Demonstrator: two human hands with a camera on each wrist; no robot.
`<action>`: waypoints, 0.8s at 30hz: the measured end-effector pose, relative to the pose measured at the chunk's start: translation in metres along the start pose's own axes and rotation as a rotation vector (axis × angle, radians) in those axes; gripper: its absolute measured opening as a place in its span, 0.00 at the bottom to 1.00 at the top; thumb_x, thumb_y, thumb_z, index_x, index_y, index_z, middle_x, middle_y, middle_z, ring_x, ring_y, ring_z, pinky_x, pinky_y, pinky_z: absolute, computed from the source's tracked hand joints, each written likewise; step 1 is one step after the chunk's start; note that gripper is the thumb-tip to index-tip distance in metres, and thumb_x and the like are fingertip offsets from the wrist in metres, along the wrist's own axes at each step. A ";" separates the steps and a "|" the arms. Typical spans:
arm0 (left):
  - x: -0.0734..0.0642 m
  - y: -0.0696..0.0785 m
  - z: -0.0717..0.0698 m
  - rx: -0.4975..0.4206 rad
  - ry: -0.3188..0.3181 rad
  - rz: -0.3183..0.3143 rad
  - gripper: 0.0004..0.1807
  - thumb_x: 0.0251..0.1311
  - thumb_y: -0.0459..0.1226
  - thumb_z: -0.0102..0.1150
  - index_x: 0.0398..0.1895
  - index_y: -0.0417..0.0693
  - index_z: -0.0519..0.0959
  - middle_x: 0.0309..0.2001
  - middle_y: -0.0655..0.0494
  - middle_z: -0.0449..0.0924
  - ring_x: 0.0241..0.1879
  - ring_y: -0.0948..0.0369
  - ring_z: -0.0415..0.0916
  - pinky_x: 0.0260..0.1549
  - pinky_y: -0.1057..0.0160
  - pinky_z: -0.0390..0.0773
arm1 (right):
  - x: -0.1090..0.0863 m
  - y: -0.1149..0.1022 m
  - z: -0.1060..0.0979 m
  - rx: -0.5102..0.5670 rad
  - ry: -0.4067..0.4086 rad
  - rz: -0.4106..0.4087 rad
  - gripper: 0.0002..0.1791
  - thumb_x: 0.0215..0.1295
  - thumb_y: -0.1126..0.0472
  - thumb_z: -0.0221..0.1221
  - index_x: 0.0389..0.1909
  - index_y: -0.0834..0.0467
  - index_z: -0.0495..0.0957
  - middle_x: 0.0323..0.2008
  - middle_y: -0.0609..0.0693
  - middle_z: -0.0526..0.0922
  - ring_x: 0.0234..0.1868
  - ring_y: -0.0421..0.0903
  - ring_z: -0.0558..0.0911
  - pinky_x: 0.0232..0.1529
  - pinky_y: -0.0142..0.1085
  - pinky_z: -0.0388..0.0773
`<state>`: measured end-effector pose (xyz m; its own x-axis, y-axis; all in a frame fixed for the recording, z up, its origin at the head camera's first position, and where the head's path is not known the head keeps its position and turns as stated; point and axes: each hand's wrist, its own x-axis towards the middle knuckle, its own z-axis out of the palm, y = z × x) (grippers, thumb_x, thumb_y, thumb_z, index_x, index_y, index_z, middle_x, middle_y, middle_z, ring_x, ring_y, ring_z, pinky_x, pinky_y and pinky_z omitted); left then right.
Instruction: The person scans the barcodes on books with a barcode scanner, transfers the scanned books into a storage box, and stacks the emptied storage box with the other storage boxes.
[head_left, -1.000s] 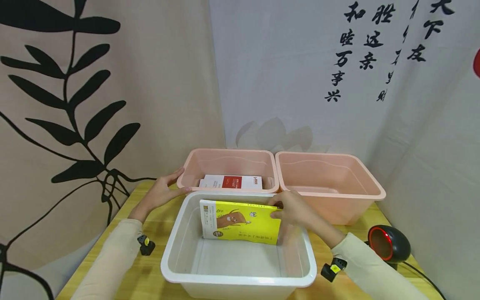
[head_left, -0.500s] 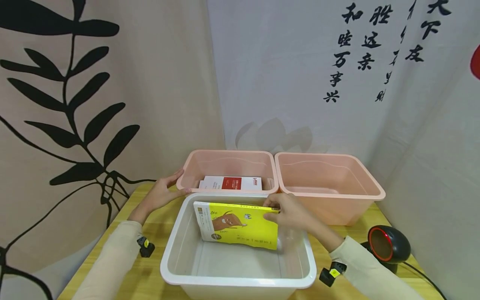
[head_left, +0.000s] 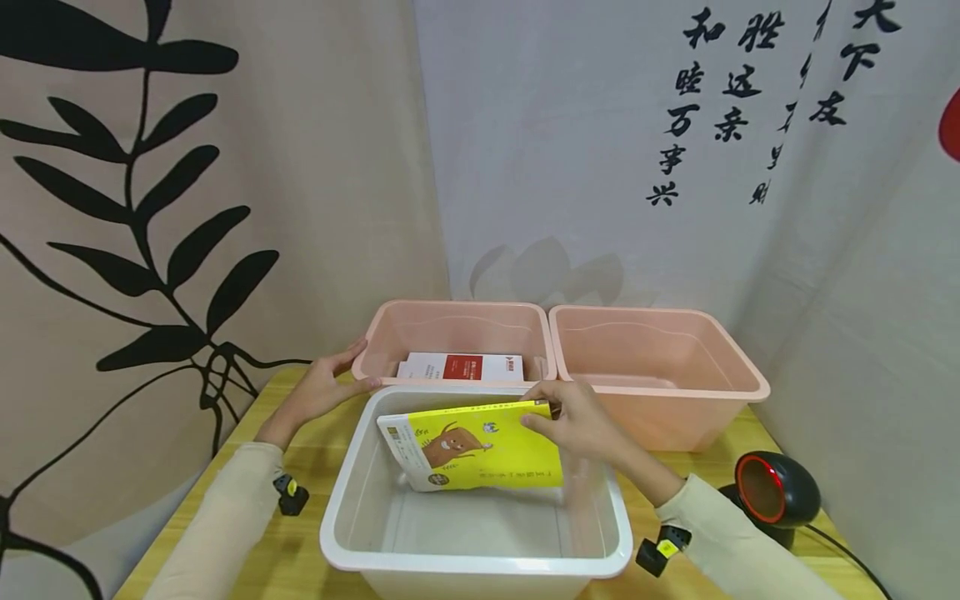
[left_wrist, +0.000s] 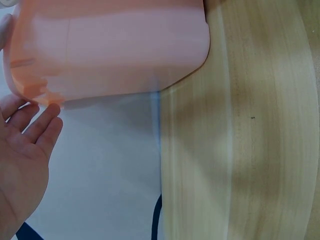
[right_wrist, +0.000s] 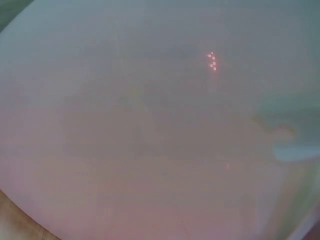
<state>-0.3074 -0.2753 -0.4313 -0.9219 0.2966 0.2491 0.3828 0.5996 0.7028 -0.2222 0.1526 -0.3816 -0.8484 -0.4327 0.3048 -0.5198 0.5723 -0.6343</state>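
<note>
A yellow book (head_left: 480, 454) with a brown cartoon figure and a white strip at its left end is tilted inside the white bin (head_left: 330, 517). My right hand (head_left: 577, 417) pinches its upper right corner, thumb on the front cover. The pale bin wall (right_wrist: 150, 125) fills the right wrist view, which is hazy and does not clearly show the hand. At the left pink bin (head_left: 465, 312), my left hand (head_left: 322, 390) touches the left front corner with extended fingers. In the left wrist view its fingers (left_wrist: 45, 125) lie by the pink rim.
White-and-red books or boxes (head_left: 461, 367) lie in the left pink bin. The right pink bin (head_left: 660, 321) stands beside it. A black device with a red ring (head_left: 777, 489) and cable sits at the right of the wooden table (head_left: 300, 550). Curtains hang behind.
The yellow book has been raised slightly and tilted, its left end swinging toward me and lower in view. My right hand moved slightly left with it. The left hand stays put.
</note>
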 end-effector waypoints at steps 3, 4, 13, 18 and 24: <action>0.000 0.001 0.000 0.004 0.002 -0.009 0.50 0.64 0.54 0.67 0.80 0.41 0.54 0.81 0.46 0.50 0.75 0.39 0.58 0.69 0.35 0.65 | -0.002 -0.002 -0.002 0.035 0.023 0.035 0.09 0.62 0.61 0.71 0.43 0.56 0.86 0.23 0.44 0.74 0.24 0.41 0.71 0.23 0.28 0.65; 0.000 0.001 0.000 0.005 0.001 -0.013 0.51 0.64 0.55 0.67 0.80 0.41 0.54 0.81 0.47 0.50 0.75 0.39 0.58 0.69 0.35 0.65 | -0.003 -0.003 -0.002 0.048 0.026 0.044 0.09 0.62 0.61 0.71 0.43 0.56 0.86 0.22 0.44 0.73 0.24 0.41 0.71 0.23 0.28 0.65; -0.001 0.002 0.001 0.000 -0.009 -0.037 0.52 0.64 0.57 0.67 0.81 0.44 0.53 0.81 0.47 0.49 0.76 0.38 0.57 0.69 0.33 0.63 | -0.008 -0.005 -0.006 0.124 0.073 0.074 0.09 0.61 0.64 0.72 0.43 0.56 0.87 0.23 0.45 0.76 0.22 0.41 0.70 0.21 0.27 0.63; -0.001 0.002 0.001 0.004 -0.006 -0.044 0.52 0.63 0.57 0.67 0.81 0.45 0.53 0.81 0.48 0.50 0.76 0.38 0.57 0.68 0.32 0.63 | -0.011 -0.007 -0.009 0.179 0.095 0.092 0.10 0.62 0.65 0.71 0.44 0.57 0.86 0.31 0.47 0.85 0.25 0.43 0.77 0.23 0.27 0.70; -0.001 0.001 0.001 0.002 -0.004 -0.041 0.52 0.63 0.57 0.67 0.81 0.46 0.53 0.81 0.47 0.50 0.76 0.38 0.57 0.68 0.31 0.63 | -0.014 -0.014 -0.016 0.344 0.135 0.124 0.10 0.64 0.67 0.69 0.46 0.62 0.85 0.40 0.53 0.90 0.32 0.48 0.88 0.34 0.33 0.87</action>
<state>-0.3056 -0.2742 -0.4310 -0.9366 0.2745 0.2176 0.3448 0.6127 0.7111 -0.2049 0.1617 -0.3654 -0.9202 -0.2660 0.2871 -0.3678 0.3373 -0.8666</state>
